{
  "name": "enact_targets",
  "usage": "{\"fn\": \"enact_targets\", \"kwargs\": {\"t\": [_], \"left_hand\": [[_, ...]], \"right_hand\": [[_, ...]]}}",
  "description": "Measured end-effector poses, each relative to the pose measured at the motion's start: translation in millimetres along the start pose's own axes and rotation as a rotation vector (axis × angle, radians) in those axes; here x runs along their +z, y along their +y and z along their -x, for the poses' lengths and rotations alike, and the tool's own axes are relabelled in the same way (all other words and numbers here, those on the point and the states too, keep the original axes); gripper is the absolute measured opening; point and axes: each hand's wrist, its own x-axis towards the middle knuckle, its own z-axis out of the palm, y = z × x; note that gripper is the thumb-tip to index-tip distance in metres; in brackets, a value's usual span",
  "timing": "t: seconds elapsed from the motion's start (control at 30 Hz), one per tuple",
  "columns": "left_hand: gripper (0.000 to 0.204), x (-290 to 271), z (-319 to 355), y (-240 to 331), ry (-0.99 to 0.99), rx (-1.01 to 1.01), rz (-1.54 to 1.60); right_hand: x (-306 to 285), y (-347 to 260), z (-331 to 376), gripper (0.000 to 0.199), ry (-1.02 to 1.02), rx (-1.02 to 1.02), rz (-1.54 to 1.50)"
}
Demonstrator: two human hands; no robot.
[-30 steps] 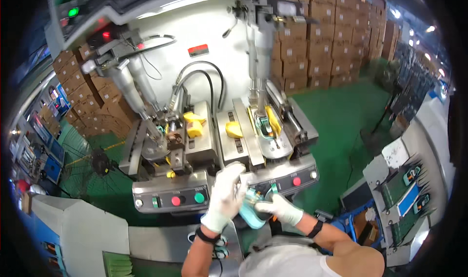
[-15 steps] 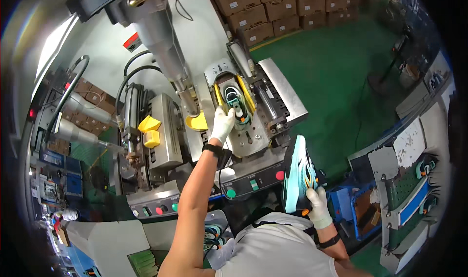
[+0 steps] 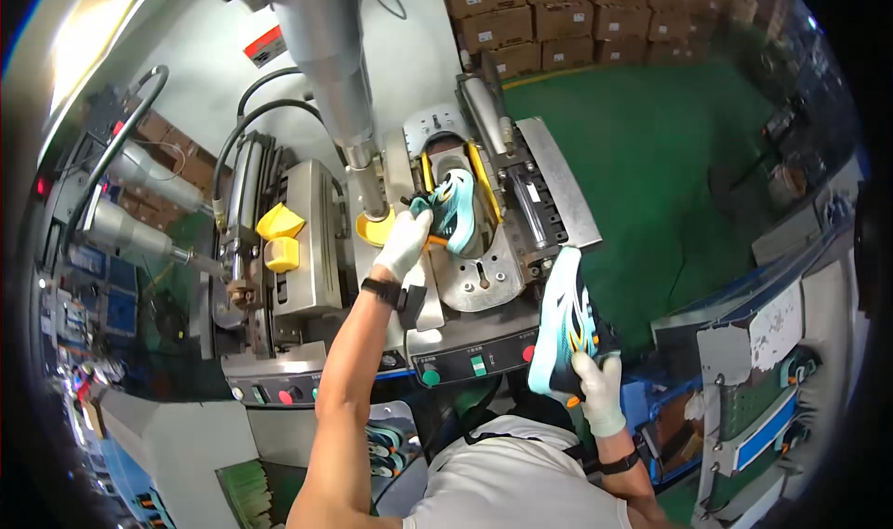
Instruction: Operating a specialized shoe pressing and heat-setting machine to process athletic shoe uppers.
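Observation:
Gloved in white, my left hand (image 3: 406,242) grips a sneaker (image 3: 457,214) with a pale turquoise sole and black and teal upper. That shoe is tipped on its side over the metal cradle of a press machine (image 3: 479,282), between two yellow side pads (image 3: 484,180). My right hand (image 3: 600,391), also in a white glove, holds a second sneaker (image 3: 564,329) of the same kind by its heel end. This one points away from me, its turquoise sole facing left, just in front of the machine's right corner. Both hands are closed on their shoes.
A metal press cylinder (image 3: 321,73) hangs left of the cradle above a yellow pad (image 3: 374,228). Coloured buttons line the front control panel (image 3: 470,363). More shoes (image 3: 383,450) lie on a tray by my left side. A rack (image 3: 758,427) stands right; cartons (image 3: 563,22) are stacked behind.
The sneaker under my left hand has gone from upright in the cradle to lifted and tipped, its sole now showing. My right hand still holds its sneaker, a little further left and lower.

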Motion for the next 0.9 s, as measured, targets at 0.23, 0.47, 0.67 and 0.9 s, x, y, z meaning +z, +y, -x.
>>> {"fn": "enact_targets", "kwargs": {"t": [0.23, 0.47, 0.67, 0.9], "left_hand": [[0.04, -44, 248, -19, 0.198, -0.036, 0.341], [0.022, -41, 501, -88, 0.336, -0.199, -0.366], [0.032, 35, 659, -122, 1.076, -1.018, 0.421], [0.024, 145, 622, -340, 1.444, -0.786, 0.257]], "right_hand": [[113, 0, -196, 0.037, -0.353, -0.028, 0.342], [185, 140, -343, 0.059, 0.008, -0.236, 1.358], [180, 97, -311, 0.025, -0.209, -0.343, 1.151], [123, 56, -396, 0.04, -0.523, -0.165, 1.147]]}}
